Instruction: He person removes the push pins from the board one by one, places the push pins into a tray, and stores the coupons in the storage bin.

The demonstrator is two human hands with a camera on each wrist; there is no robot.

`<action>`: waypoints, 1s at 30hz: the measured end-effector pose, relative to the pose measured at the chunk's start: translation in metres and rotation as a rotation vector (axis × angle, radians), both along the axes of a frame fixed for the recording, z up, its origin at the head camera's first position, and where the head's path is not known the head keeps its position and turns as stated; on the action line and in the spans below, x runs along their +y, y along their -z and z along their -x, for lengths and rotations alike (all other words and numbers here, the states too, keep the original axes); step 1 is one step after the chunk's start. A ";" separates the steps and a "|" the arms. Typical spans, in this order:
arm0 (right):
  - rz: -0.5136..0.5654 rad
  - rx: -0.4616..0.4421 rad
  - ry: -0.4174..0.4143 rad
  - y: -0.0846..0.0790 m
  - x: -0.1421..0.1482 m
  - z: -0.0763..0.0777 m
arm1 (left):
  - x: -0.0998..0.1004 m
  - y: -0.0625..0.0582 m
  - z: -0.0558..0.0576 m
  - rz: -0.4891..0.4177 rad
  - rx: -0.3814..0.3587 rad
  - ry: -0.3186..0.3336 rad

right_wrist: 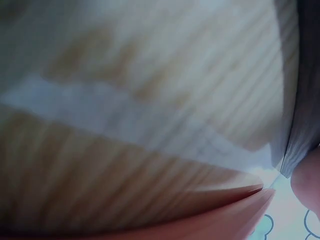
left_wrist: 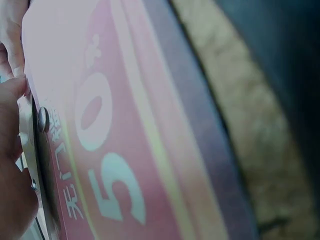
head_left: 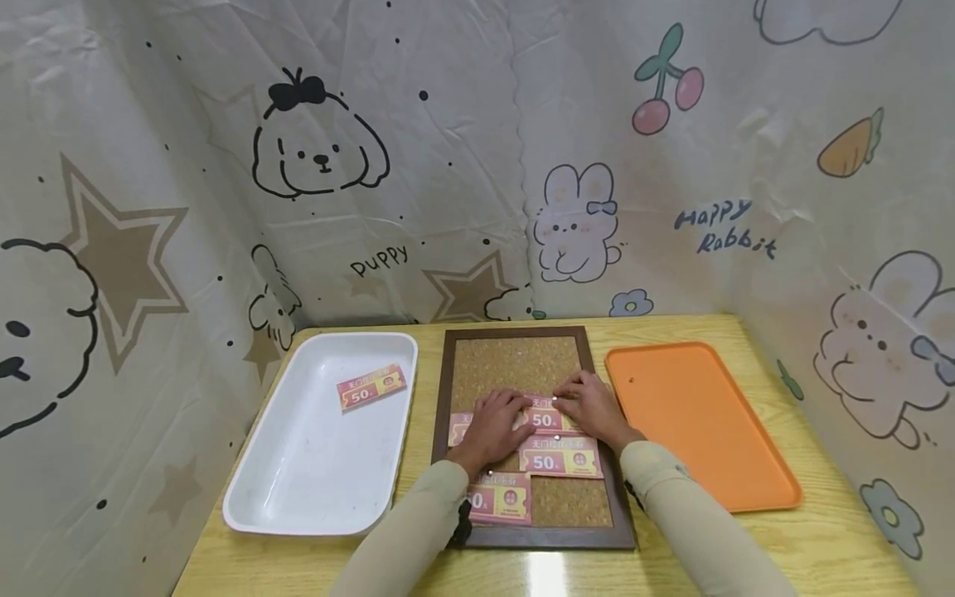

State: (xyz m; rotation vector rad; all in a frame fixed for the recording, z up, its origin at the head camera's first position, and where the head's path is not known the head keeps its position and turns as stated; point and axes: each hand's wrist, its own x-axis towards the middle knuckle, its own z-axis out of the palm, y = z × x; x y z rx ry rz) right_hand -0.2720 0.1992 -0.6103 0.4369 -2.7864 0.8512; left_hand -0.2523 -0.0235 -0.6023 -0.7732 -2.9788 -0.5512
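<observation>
A brown-framed cork board (head_left: 515, 365) lies on the table, bearing several pink and yellow "50" coupons. My left hand (head_left: 492, 424) holds the left edge of the upper coupon (head_left: 543, 420), thumb low and fingers along its top. At that coupon's top edge, my right hand (head_left: 593, 406) pinches a small thumbtack (head_left: 555, 399). Below sits another coupon (head_left: 563, 458) with a tack (head_left: 557, 437) at its top. The lower left coupon (head_left: 511, 499) is partly covered by my left wrist. A further coupon (head_left: 458, 424) shows behind my left hand. Close up in the left wrist view is a coupon (left_wrist: 107, 130) beside a round tack (left_wrist: 44, 120).
To the left stands a white tray (head_left: 313, 464) with one loose coupon (head_left: 370, 388) inside. An orange tray (head_left: 709, 423) lies to the right, its edge near my right forearm. A patterned curtain (head_left: 462, 166) hangs behind the wooden table (head_left: 246, 572).
</observation>
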 end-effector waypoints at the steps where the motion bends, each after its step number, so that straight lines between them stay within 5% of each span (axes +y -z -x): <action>1: 0.005 0.008 -0.004 0.000 0.000 0.001 | 0.000 0.000 0.000 -0.002 0.002 0.001; 13: 0.012 -0.011 -0.012 0.004 0.000 0.004 | 0.004 0.000 -0.002 -0.068 0.006 0.003; 30: -0.055 0.115 -0.056 0.004 0.002 0.005 | 0.006 0.000 -0.002 -0.095 0.022 -0.006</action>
